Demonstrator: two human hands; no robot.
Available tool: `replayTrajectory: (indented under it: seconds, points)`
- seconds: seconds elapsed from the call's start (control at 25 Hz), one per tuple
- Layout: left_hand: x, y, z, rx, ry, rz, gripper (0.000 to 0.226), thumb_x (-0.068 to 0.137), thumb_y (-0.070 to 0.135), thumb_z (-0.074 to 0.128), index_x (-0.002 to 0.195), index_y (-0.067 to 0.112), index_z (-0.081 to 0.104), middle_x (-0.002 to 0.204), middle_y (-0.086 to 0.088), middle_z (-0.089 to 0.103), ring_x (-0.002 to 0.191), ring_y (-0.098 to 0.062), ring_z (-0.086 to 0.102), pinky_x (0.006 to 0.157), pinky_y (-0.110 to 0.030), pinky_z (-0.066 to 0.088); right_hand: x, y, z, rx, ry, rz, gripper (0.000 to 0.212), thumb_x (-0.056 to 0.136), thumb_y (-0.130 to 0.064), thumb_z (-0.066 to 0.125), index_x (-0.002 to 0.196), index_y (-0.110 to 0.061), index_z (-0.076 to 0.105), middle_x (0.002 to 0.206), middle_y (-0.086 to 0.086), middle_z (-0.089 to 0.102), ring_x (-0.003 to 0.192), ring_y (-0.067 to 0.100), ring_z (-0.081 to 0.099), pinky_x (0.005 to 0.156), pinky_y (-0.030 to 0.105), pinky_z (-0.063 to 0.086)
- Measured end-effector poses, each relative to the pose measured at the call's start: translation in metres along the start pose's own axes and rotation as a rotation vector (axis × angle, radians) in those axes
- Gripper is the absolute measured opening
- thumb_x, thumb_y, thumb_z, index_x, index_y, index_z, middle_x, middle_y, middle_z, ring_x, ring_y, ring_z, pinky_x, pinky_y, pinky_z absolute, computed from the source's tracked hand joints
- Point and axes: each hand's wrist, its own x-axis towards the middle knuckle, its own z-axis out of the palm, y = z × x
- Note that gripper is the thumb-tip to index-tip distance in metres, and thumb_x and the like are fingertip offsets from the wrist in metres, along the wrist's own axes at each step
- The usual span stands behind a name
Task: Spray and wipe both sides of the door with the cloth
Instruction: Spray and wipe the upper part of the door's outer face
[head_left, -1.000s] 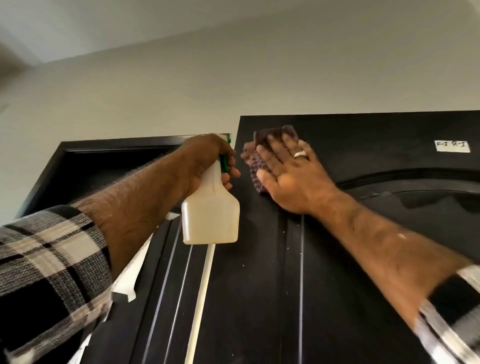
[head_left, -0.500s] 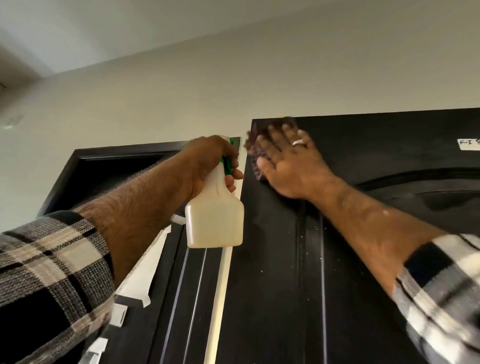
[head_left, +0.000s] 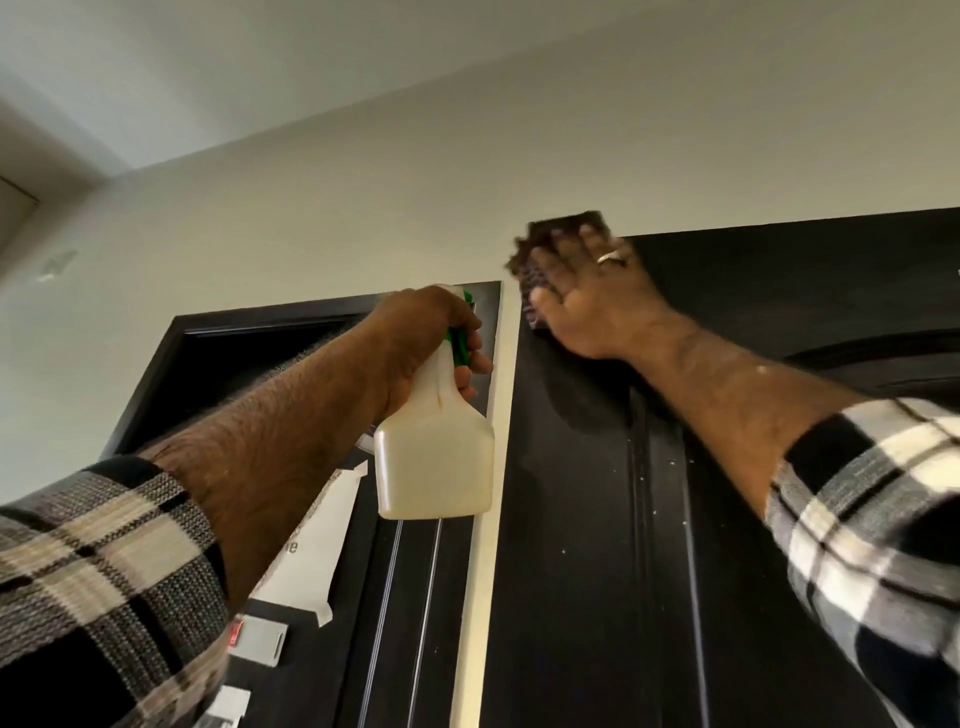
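Note:
The black panelled door (head_left: 597, 545) fills the right half of the view, seen from below. My right hand (head_left: 592, 296) presses a dark brownish cloth (head_left: 566, 226) flat against the door's top left corner, fingers spread, and the cloth pokes above the top edge. My left hand (head_left: 421, 338) grips the neck of a cream spray bottle (head_left: 434, 457) with a green trigger, held up beside the door's edge, in front of the frame.
A black door frame (head_left: 166, 353) stands at the left with a pale strip (head_left: 480, 545) between it and the door. White paper labels (head_left: 306, 566) are stuck on the frame lower down. Beige wall and ceiling are above.
My right hand has slid the cloth upward to the door's top left corner, past the top edge. The view has tilted up. The left hand still holds the bottle.

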Motion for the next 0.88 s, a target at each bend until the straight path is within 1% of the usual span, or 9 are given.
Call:
replayTrajectory:
  seconds: [0.12, 0.2, 0.28, 0.36, 0.44, 0.56, 0.64, 0.76, 0.88]
  points:
    - [-0.003, -0.002, 0.0, -0.01, -0.017, -0.009, 0.018, 0.094, 0.023, 0.063, 0.098, 0.008, 0.07, 0.085, -0.014, 0.076, 0.049, -0.017, 0.061, 0.057, -0.032, 0.058, -0.055, -0.016, 0.019, -0.043, -0.018, -0.263, 0.066, 0.11, -0.062, 0.012, 0.17, -0.04, -0.004, 0.177, -0.011, -0.014, 0.164, 0.016, -0.018, 0.13, 0.043, -0.016]
    - [-0.005, 0.0, -0.005, -0.029, -0.025, -0.015, 0.017, 0.094, 0.024, 0.063, 0.096, 0.009, 0.069, 0.084, -0.014, 0.076, 0.05, -0.017, 0.061, 0.058, -0.032, 0.058, -0.073, 0.005, 0.018, -0.075, -0.055, -0.356, 0.067, 0.109, -0.065, 0.012, 0.169, -0.041, -0.005, 0.175, -0.014, -0.017, 0.162, 0.012, -0.02, 0.13, 0.04, -0.015]
    - [-0.007, 0.001, -0.006, -0.03, -0.044, -0.023, 0.018, 0.095, 0.026, 0.062, 0.094, 0.01, 0.069, 0.083, -0.013, 0.076, 0.051, -0.018, 0.062, 0.057, -0.033, 0.058, -0.054, 0.035, 0.009, -0.088, -0.017, -0.203, 0.071, 0.105, -0.067, 0.008, 0.17, -0.038, 0.001, 0.178, -0.009, -0.011, 0.164, 0.015, -0.014, 0.133, 0.041, -0.009]
    - [-0.008, 0.0, -0.003, -0.032, -0.059, -0.027, 0.018, 0.095, 0.027, 0.062, 0.094, 0.011, 0.068, 0.082, -0.013, 0.076, 0.051, -0.018, 0.062, 0.056, -0.032, 0.058, -0.025, 0.047, -0.001, -0.023, 0.058, 0.091, 0.073, 0.105, -0.064, 0.009, 0.171, -0.034, 0.007, 0.181, -0.002, -0.003, 0.166, 0.024, -0.008, 0.133, 0.048, -0.004]
    - [-0.01, -0.003, 0.007, -0.052, -0.058, -0.03, 0.018, 0.093, 0.027, 0.064, 0.098, 0.01, 0.069, 0.084, -0.013, 0.076, 0.051, -0.018, 0.061, 0.056, -0.032, 0.058, -0.022, 0.024, 0.004, 0.01, 0.06, 0.166, 0.069, 0.109, -0.061, 0.013, 0.171, -0.032, 0.006, 0.181, 0.003, -0.004, 0.166, 0.029, -0.009, 0.133, 0.053, -0.005]
    - [-0.012, -0.007, 0.023, -0.074, -0.048, -0.046, 0.025, 0.089, 0.024, 0.068, 0.108, 0.008, 0.069, 0.085, -0.014, 0.077, 0.051, -0.017, 0.061, 0.056, -0.033, 0.059, -0.065, -0.006, 0.027, -0.019, -0.023, -0.12, 0.066, 0.111, -0.059, 0.017, 0.171, -0.034, 0.003, 0.18, -0.003, -0.009, 0.165, 0.023, -0.014, 0.133, 0.05, -0.01]
    - [-0.013, -0.006, 0.033, -0.076, -0.047, -0.032, 0.021, 0.09, 0.022, 0.066, 0.105, 0.007, 0.069, 0.083, -0.013, 0.076, 0.049, -0.017, 0.059, 0.054, -0.032, 0.058, -0.084, 0.007, 0.024, 0.008, -0.091, -0.238, 0.066, 0.112, -0.06, 0.019, 0.171, -0.037, 0.001, 0.179, -0.007, -0.013, 0.164, 0.018, -0.02, 0.132, 0.046, -0.014]
    - [-0.018, -0.002, 0.052, -0.091, -0.072, -0.044, 0.014, 0.091, 0.022, 0.064, 0.093, 0.009, 0.07, 0.082, -0.013, 0.075, 0.05, -0.016, 0.057, 0.054, -0.032, 0.057, -0.091, 0.035, 0.01, -0.032, -0.188, -0.264, 0.069, 0.111, -0.062, 0.025, 0.17, -0.04, -0.002, 0.178, -0.009, -0.019, 0.162, 0.016, -0.025, 0.132, 0.045, -0.017]
    - [-0.022, -0.002, 0.076, -0.078, -0.085, -0.075, 0.015, 0.09, 0.022, 0.066, 0.096, 0.009, 0.072, 0.082, -0.013, 0.075, 0.05, -0.016, 0.059, 0.059, -0.034, 0.059, -0.103, 0.068, 0.003, -0.067, -0.254, -0.294, 0.073, 0.111, -0.061, 0.031, 0.169, -0.041, -0.008, 0.175, -0.011, -0.026, 0.16, 0.014, -0.03, 0.127, 0.039, -0.023]
